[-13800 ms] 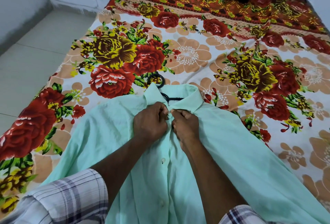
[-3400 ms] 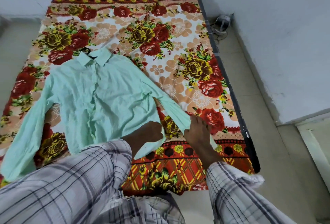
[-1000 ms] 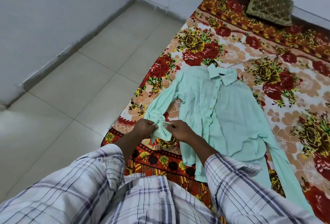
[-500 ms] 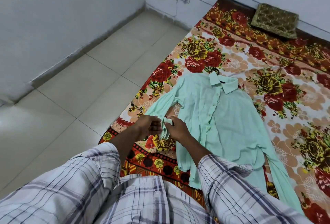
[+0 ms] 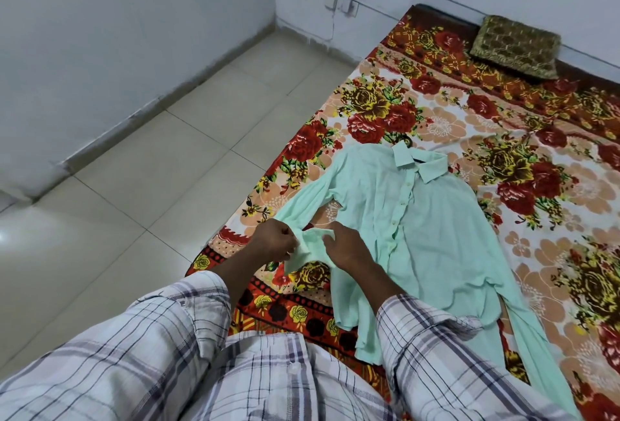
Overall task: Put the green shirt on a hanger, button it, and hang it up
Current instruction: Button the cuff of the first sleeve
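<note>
From my head camera, a mattress under a red-and-orange floral cotton sheet [image 5: 469,125] lies on pale glossy floor tiles [image 5: 151,179] beside white walls, a brown patterned cushion [image 5: 516,46] at its far end. My thin, crinkled mint-green shirt [image 5: 436,226] lies flat on it, buttoned, a dark hanger hook [image 5: 407,141] showing at the collar. My left hand [image 5: 273,243] and right hand [image 5: 345,248] both pinch one sleeve cuff [image 5: 310,246].

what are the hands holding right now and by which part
Both the left hand and right hand pinch the green shirt by the cuff end of one sleeve.
</note>
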